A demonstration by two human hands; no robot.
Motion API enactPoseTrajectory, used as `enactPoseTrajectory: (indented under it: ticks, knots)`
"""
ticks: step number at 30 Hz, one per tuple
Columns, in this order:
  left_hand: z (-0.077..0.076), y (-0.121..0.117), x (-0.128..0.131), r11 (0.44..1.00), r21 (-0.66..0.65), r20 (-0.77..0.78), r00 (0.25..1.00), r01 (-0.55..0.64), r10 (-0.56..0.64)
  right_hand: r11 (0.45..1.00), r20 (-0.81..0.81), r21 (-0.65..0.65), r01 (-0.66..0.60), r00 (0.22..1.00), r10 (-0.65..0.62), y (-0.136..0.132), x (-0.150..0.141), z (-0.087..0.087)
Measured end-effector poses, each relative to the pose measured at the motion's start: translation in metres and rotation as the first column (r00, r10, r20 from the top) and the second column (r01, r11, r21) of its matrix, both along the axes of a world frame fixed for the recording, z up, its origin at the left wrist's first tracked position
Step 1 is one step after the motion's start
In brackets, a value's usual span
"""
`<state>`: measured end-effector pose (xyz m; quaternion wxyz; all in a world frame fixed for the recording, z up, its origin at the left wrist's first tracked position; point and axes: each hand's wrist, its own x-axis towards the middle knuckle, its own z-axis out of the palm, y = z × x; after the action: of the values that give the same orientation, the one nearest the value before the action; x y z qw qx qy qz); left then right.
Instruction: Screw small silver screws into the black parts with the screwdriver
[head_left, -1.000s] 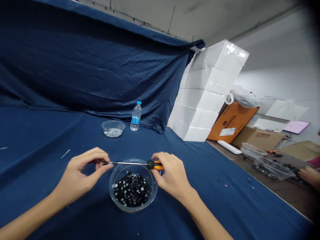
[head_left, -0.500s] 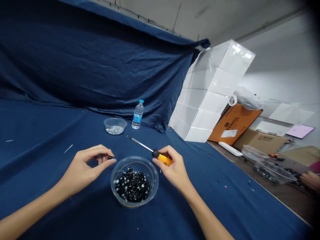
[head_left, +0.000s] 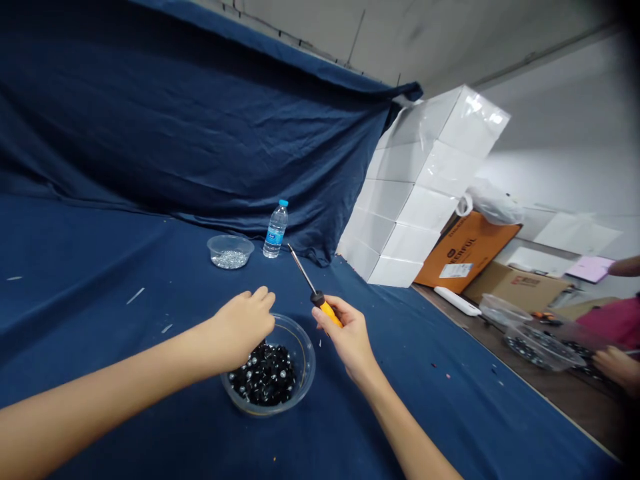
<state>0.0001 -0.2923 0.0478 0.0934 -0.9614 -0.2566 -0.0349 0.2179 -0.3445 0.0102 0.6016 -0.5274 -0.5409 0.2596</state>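
My right hand (head_left: 347, 328) grips a screwdriver (head_left: 325, 308) by its orange and black handle, its metal shaft pointing up and away. Over the left rim of a clear plastic bowl (head_left: 311, 380) is my left hand (head_left: 245, 327), back upward. Its fingers are curled down and closed, and the fingertips are hidden, so what they hold does not show. Inside the bowl lies a heap of small black parts (head_left: 267, 377) with shiny metal bits among them.
A second clear bowl (head_left: 210, 245) with small silvery pieces (head_left: 230, 259) stands farther back, beside a water bottle (head_left: 275, 230). White boxes (head_left: 395, 227) are stacked at the right. Beyond them another person's hand (head_left: 617, 367) is near clear containers (head_left: 545, 347).
My left hand, which pinched a small black part left of the bowl, has moved right over the bowl and turned palm down. The screwdriver has swung more upright in my right hand.
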Motion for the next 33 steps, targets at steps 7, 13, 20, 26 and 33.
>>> enactPoseTrajectory:
  ticks: [7, 13, 20, 26, 33]
  knots:
    - [-0.009, 0.002, 0.010, 0.984, 0.155, -0.145, 0.987, 0.085, -0.062, 1.000, -0.039, -0.021, 0.009, 0.999, -0.010, 0.002, 0.002, -0.003]
    - [-0.006, 0.004, -0.001, 0.979, 0.134, -0.091, 0.986, 0.152, -0.141, 1.000, -0.061, -0.026, 0.007, 0.998, -0.008, 0.000, 0.001, -0.002]
    - [-0.012, 0.006, 0.002, 0.965, 0.197, -0.136, 0.979, 0.175, -0.150, 1.000, -0.069, -0.024, 0.013, 0.997, -0.015, 0.001, 0.001, -0.003]
    - [-0.009, 0.005, 0.001, 0.968, 0.152, -0.118, 0.976, 0.200, -0.183, 1.000, -0.085, -0.027, -0.002, 0.996, -0.001, 0.001, 0.002, -0.002]
    - [-0.003, 0.015, -0.006, 0.939, -0.244, 0.550, 0.832, 0.243, -0.072, 0.998, -0.175, -0.038, -0.058, 0.983, 0.050, -0.006, -0.006, 0.003]
